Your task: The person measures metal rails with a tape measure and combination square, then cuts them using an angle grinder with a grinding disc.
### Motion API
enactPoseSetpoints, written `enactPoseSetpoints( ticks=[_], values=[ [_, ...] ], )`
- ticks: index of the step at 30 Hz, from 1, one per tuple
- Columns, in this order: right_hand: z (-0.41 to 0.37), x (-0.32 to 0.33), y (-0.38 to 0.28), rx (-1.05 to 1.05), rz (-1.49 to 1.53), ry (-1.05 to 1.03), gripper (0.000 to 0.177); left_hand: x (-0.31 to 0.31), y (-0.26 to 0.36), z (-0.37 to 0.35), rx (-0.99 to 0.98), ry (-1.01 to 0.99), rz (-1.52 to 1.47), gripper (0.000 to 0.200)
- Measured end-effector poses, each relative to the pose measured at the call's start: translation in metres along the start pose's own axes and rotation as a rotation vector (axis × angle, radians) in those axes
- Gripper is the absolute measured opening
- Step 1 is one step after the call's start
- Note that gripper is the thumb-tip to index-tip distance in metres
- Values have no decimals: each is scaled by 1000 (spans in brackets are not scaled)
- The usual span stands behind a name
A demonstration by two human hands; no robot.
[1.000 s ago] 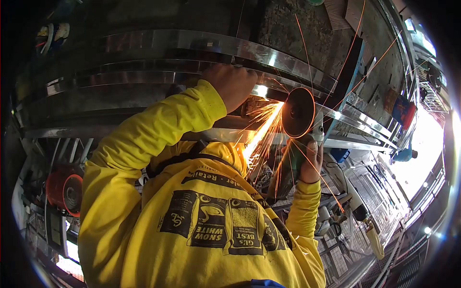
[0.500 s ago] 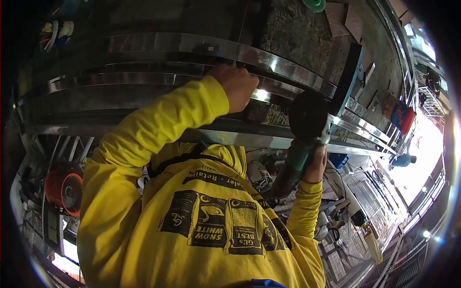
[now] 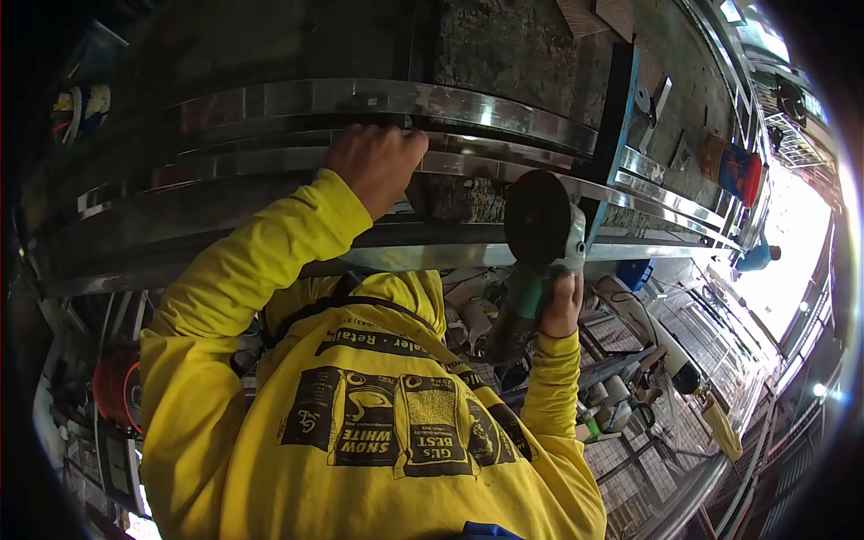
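Observation:
My left hand (image 3: 373,162) is closed over a shiny metal bar (image 3: 450,164), knuckles up; the bar hides its fingertips. Several long metal bars lie roughly parallel, including a wider one (image 3: 360,93) just beyond this hand. In my right hand (image 3: 563,304) is an angle grinder (image 3: 517,310) with a green and dark body. Its dark round disc (image 3: 536,218) faces up toward me, close to the bars. Whether the disc is spinning cannot be made out.
A blue-edged dark beam (image 3: 615,126) crosses the bars on the right. Beyond it lies a red and blue container (image 3: 740,171). A red round object (image 3: 117,390) is at lower left. Tools and clutter fill the lower right, and a person in blue (image 3: 759,256) is far off.
The view has shifted, so most things appear further left. My left hand has slid left along the bars. The grinder stays in my right hand, near the beam.

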State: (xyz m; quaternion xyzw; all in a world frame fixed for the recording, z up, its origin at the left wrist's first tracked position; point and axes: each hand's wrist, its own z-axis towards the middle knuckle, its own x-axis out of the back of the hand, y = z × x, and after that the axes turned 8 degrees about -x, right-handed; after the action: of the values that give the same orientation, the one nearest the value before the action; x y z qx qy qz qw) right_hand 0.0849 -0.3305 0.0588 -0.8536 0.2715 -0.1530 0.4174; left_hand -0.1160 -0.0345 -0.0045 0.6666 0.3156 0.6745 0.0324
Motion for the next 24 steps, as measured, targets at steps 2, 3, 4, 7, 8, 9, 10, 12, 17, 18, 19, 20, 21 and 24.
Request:
enactPoseSetpoints(
  ticks=[2, 3, 4, 7, 8, 9, 10, 12, 17, 18, 19, 20, 21, 24],
  values=[
    [3, -5, 0, -13, -12, -13, 87, -5, -1, -3, -10, 50, 30, 21],
    [5, -8, 0, -19, -18, -20, 89, -5, -1, -3, -7, 43, 19, 18],
    [5, -10, 0, -23, -22, -21, 90, -4, -1, -2, -5, 37, 7, 16],
    [5, -16, 1, -4, -42, -4, 91, 7, -1, 3, 0, -80, -19, 14],
    [5, -17, 2, 9, -49, 3, 91, 7, -1, 5, 9, -88, -26, 13],
    [6, -17, 2, 9, -46, -8, 91, 7, -1, 6, 17, -96, -32, 12],
    [7, -17, 3, 9, -44, -18, 91, 7, -1, 7, 24, -104, -40, 11],
    [9, -17, 5, 19, -45, -28, 91, 9, -1, 8, 22, -102, -47, 9],
    [12, -19, 8, 39, -53, -33, 93, 10, -2, 8, 20, -116, -52, 9],
    [12, -19, 7, 39, -59, -27, 93, 9, -2, 8, 22, -117, -50, 9],
    [12, -19, 7, 38, -65, -21, 93, 9, -2, 8, 24, -117, -49, 9],
    [12, -19, 6, 39, -72, -16, 94, 8, -2, 8, 20, -115, -44, 9],
    [12, -20, 5, 38, -67, -19, 94, 8, -2, 8, 17, -113, -39, 9],
    [12, -20, 2, 39, -65, -28, 94, 9, -1, 8, 14, -113, -23, 9]
  ],
)
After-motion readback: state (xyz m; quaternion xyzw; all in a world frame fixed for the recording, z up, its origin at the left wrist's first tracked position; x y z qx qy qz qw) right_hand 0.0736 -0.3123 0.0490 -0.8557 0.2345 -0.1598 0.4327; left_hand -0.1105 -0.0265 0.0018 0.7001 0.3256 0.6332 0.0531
